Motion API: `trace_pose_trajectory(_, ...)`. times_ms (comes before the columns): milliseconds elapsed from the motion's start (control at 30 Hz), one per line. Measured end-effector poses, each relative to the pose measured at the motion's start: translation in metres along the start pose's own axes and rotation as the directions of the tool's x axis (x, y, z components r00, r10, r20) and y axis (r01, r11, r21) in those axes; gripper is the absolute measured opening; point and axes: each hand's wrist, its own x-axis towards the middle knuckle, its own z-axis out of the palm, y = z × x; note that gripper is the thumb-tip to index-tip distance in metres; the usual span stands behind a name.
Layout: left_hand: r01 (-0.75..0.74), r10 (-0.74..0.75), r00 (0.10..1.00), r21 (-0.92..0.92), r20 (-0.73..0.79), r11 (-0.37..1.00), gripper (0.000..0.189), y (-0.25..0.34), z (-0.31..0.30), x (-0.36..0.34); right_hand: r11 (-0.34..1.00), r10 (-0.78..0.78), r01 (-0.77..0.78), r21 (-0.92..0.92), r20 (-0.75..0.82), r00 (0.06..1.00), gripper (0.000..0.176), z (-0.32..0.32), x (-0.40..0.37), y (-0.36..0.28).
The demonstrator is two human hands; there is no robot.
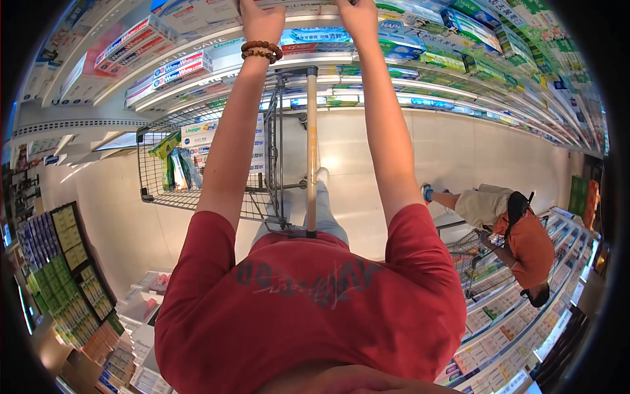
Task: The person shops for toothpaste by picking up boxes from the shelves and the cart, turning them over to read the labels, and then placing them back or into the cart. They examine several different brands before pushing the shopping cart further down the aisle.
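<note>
At the top edge of the head view, my left hand [263,23] reaches to a shelf of boxed goods, with brown bead bracelets [261,50] on its wrist. My right hand [359,21] is at the same shelf, farther right. The frame cuts off most fingers of both hands, so what they hold, if anything, is hidden. Blue toothpaste-like boxes [315,35] lie on the shelf below and between the hands. Under my left forearm stands a wire shopping cart [147,172], holding white boxes [199,134] and green and blue packets [178,167]. Its handle bar [312,144] runs between my arms.
Stacked red-and-white boxes [184,64] fill the shelf at left; green and blue boxes [459,62] line it at right. A person in an orange shirt [530,243] stands behind at right with another cart [462,253]. Pale floor [367,190] lies between the shelves.
</note>
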Motion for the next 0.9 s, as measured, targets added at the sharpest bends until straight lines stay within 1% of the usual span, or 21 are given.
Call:
trace_pose_trajectory(67, 0.042, -0.042, 0.999, 0.004, 0.019, 0.999, 0.092, 0.006, -0.002, 0.000, 0.997, -0.057, 0.058, 0.054, -0.030, 0.998, 0.059, 0.006, 0.002, 0.009)
trace_pose_trajectory(100, 0.055, -0.053, 0.998, -0.053, 0.030, 0.997, 0.092, 0.007, -0.004, 0.000, 0.993, -0.033, 0.033, 0.113, -0.003, 0.999, 0.059, 0.006, 0.003, 0.014)
trace_pose_trajectory(167, 0.083, -0.075, 0.996, -0.166, 0.054, 0.983, 0.091, 0.011, -0.009, 0.000, 0.974, 0.011, -0.024, 0.225, 0.058, 0.998, 0.060, 0.001, -0.001, 0.003)
trace_pose_trajectory(267, 0.088, -0.083, 0.996, -0.159, 0.041, 0.983, 0.089, 0.026, -0.018, -0.005, 0.954, 0.041, -0.062, 0.292, 0.077, 0.996, 0.060, 0.003, -0.001, 0.006)
trace_pose_trajectory(367, 0.070, -0.066, 0.998, -0.204, 0.026, 0.977, 0.087, 0.015, -0.014, -0.006, 0.972, -0.023, 0.008, 0.236, 0.058, 0.998, 0.061, 0.004, -0.002, 0.012)
trace_pose_trajectory(467, 0.132, -0.110, 0.990, -0.326, 0.083, 0.936, 0.081, 0.012, -0.015, -0.001, 0.968, -0.014, -0.006, 0.250, 0.078, 0.997, 0.058, 0.002, -0.005, 0.003)
trace_pose_trajectory(567, 0.084, -0.052, 0.994, -0.373, 0.093, 0.924, 0.074, 0.008, -0.015, 0.003, 0.967, 0.041, -0.072, 0.246, 0.129, 0.991, 0.053, 0.003, -0.004, 0.006)
trace_pose_trajectory(667, 0.081, -0.061, 0.996, -0.354, 0.068, 0.932, 0.071, 0.011, -0.014, 0.003, 0.990, 0.019, -0.031, 0.140, 0.085, 0.996, 0.051, 0.003, -0.005, 0.004)
trace_pose_trajectory(767, 0.119, -0.105, 0.993, -0.338, 0.061, 0.934, 0.077, 0.010, -0.010, -0.001, 0.986, -0.007, -0.008, 0.168, 0.090, 0.996, 0.057, 0.006, -0.004, 0.011)
trace_pose_trajectory(900, 0.118, -0.098, 0.992, -0.333, 0.077, 0.935, 0.084, 0.008, -0.010, -0.001, 0.976, -0.006, -0.007, 0.220, 0.062, 0.998, 0.065, 0.008, -0.009, 0.012)
